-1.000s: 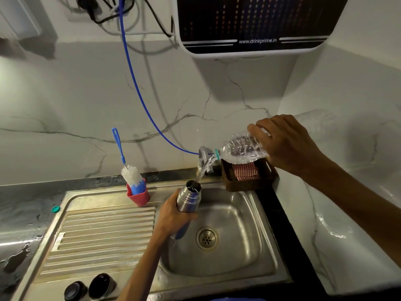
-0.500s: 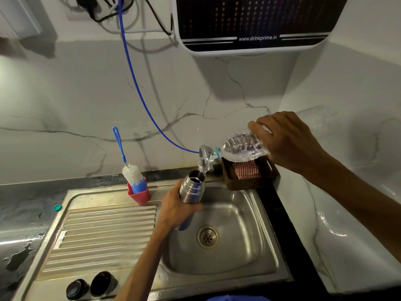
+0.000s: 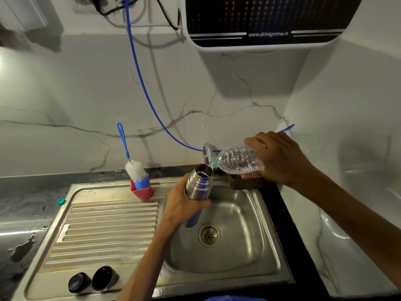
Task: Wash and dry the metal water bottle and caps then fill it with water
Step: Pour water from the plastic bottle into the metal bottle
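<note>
Nearest the viewer, two round black caps (image 3: 92, 279) stand side by side on the front edge of the ribbed steel drainboard (image 3: 104, 231), well apart from both hands. To their right lies the stainless steel sink basin (image 3: 243, 253), with its round drain strainer (image 3: 209, 235) near the centre.

Above the basin's left side, the left hand (image 3: 184, 203) is wrapped round the cylindrical steel water bottle with a blue base (image 3: 198, 187), which is tilted, its open mouth up and to the right. The right hand (image 3: 280, 158) is clamped on the base of a crumpled clear plastic bottle (image 3: 238, 161), held nearly level, its neck just beside the steel bottle's mouth.

Behind the mouths stands the curved steel tap (image 3: 207, 149); a brown woven basket (image 3: 245, 182) sits under the plastic bottle at the basin's rear right corner.

Further left, a red cup (image 3: 142, 190) holds a blue-handled white bottle brush (image 3: 134, 168). A small teal cap (image 3: 61, 201) lies on the wet dark counter. A blue tube (image 3: 138, 72) runs down the marble wall.
</note>
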Demonstrator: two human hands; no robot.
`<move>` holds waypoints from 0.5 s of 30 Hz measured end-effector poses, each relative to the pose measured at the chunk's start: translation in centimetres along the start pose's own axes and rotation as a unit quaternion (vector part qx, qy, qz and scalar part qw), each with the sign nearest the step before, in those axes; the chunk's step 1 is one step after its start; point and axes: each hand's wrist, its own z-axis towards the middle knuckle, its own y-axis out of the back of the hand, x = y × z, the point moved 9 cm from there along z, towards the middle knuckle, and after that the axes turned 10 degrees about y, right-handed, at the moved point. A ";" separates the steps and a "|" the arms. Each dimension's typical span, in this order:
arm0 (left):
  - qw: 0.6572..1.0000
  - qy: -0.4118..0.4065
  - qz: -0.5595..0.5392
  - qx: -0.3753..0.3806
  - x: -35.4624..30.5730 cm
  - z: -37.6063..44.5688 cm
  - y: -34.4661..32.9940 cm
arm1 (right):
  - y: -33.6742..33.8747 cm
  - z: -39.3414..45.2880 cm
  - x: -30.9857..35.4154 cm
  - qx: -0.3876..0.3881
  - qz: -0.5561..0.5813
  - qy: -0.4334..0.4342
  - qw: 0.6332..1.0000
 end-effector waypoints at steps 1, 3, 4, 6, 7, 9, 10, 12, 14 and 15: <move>1.000 -0.001 -0.002 0.001 -0.1 0.0 -0.1 | -0.3 0.0 0.2 -0.004 0.006 -0.004 1.000; 1.000 -0.004 -0.007 0.002 -0.1 0.0 -0.2 | -0.8 -0.1 0.5 -0.007 0.027 -0.018 0.999; 1.000 -0.007 -0.008 0.001 0.0 -0.1 -0.2 | -1.1 -0.1 0.5 -0.005 0.041 -0.024 0.999; 1.000 -0.011 -0.009 -0.003 0.2 -0.1 -0.2 | -1.9 -0.3 0.5 0.010 0.069 -0.037 0.997; 1.000 -0.010 -0.011 -0.005 0.4 -0.1 -0.2 | -2.2 -0.4 0.5 0.019 0.076 -0.042 0.996; 1.000 -0.004 -0.012 -0.006 0.9 -0.1 -0.2 | -2.6 -0.6 0.6 0.024 0.067 -0.044 0.996; 1.000 0.000 -0.012 -0.005 1.2 -0.1 -0.2 | -2.6 -0.6 0.7 0.022 0.056 -0.041 0.997; 1.000 0.004 -0.010 -0.004 1.7 0.0 -0.2 | -2.3 -0.5 1.1 0.018 0.034 -0.025 0.999; 1.000 0.004 -0.007 -0.006 1.9 -0.1 -0.2 | -1.6 -0.3 1.4 0.011 0.009 0.000 1.000; 1.000 0.003 -0.003 -0.008 2.0 -0.1 -0.1 | -1.2 -0.1 1.6 0.007 -0.005 0.011 1.000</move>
